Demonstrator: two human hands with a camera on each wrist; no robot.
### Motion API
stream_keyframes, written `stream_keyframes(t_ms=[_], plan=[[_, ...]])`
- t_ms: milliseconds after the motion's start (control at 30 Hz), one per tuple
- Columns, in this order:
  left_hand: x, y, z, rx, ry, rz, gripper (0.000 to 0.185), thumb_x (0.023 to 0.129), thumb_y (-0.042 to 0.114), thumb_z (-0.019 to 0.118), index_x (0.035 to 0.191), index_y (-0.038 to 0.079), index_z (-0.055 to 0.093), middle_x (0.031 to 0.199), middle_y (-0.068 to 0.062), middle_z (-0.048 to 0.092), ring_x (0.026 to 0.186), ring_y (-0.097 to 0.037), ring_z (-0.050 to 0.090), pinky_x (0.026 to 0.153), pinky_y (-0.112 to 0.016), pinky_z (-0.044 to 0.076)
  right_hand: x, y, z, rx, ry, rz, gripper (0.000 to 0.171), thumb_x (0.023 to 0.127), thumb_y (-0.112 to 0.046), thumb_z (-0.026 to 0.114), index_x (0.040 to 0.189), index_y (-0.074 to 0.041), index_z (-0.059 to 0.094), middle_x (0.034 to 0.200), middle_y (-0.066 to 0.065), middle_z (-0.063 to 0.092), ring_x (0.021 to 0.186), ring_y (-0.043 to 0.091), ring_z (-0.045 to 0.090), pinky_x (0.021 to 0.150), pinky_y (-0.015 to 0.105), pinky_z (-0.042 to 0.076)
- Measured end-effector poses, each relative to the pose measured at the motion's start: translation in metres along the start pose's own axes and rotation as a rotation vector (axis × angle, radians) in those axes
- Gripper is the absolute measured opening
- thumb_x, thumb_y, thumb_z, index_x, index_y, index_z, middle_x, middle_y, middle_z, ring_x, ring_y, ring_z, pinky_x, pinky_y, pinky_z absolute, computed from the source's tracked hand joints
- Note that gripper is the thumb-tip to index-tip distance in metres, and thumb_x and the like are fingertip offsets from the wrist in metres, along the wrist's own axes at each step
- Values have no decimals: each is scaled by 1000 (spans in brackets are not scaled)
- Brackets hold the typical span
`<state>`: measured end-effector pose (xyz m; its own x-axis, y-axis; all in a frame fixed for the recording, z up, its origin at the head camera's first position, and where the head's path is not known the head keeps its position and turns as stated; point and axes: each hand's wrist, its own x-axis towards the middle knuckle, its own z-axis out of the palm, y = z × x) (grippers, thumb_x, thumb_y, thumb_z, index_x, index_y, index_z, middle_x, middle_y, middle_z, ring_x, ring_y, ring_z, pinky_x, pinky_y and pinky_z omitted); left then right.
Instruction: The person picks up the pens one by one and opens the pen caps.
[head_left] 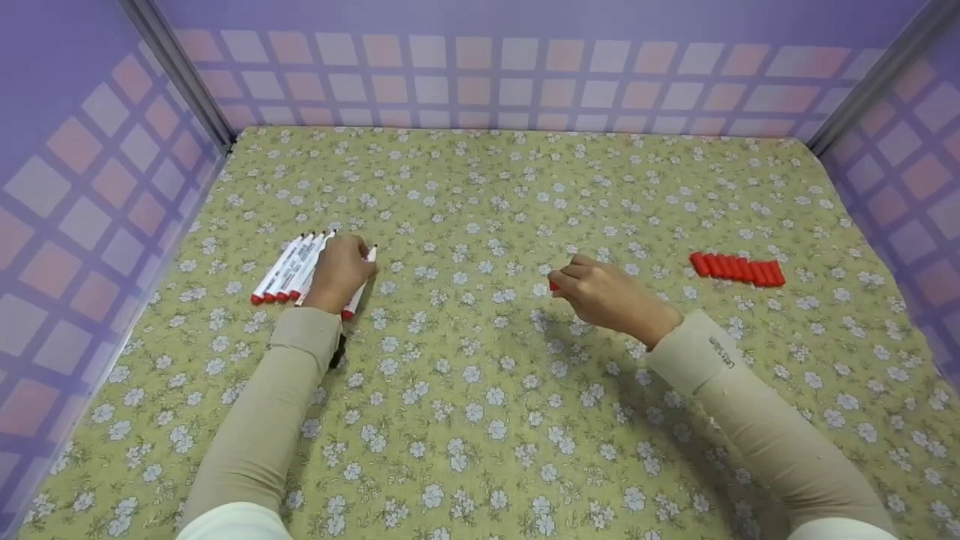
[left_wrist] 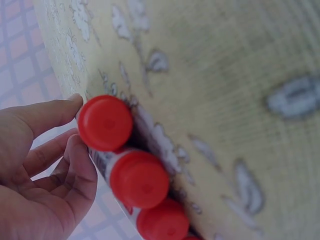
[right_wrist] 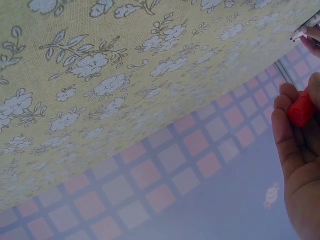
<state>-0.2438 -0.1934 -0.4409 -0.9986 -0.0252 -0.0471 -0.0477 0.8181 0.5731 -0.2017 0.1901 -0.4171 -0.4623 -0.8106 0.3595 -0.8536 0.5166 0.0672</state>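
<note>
We see our left hand (head_left: 339,271) resting on a row of white markers (head_left: 289,268) lying side by side on the floral worktop (head_left: 480,360); its fingers curl over the last marker at the right end of the row, apparently to line it up with the others. About five markers show, counting that one, though our hand hides part of the row. Their red ends point toward us, three of them plain in the left wrist view.

Our right hand (head_left: 604,294) hovers mid-worktop, its grip pinched shut on a single red cap (right_wrist: 301,109) between thumb and fingertips, likely pulled from a marker. Further right, well apart, lies a tidy row of red caps (head_left: 736,268), roughly eight, too tightly packed to count surely.
</note>
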Motion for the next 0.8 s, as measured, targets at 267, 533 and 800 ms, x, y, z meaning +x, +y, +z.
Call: stream_keyframes(t_ms=[267,533,800], plan=[[0,0,-1,-3,-2,7,6,85,1,60,81,-3,59,73,-11,47,63,-19,37,60,-34,34,0,0,1,0,3,-2,10,90,-6,65,96,0,70,84,9,71,75,20,63,67,29,55],[0,-1,-3,-17,-27,-2,14,87,3,56,94,-7,63,85,-18,56,63,-18,37,62,-35,36,-1,1,0,1,29,-19,11,91,-5,64,96,1,71,84,11,71,74,21,63,65,29,55],[-1,0,-5,-18,-26,7,33,90,7,50,117,-8,62,115,-26,63,54,-14,37,57,-33,37,-6,6,3,-6,60,5,14,88,-6,68,99,2,71,85,12,71,74,23,62,65,31,55]])
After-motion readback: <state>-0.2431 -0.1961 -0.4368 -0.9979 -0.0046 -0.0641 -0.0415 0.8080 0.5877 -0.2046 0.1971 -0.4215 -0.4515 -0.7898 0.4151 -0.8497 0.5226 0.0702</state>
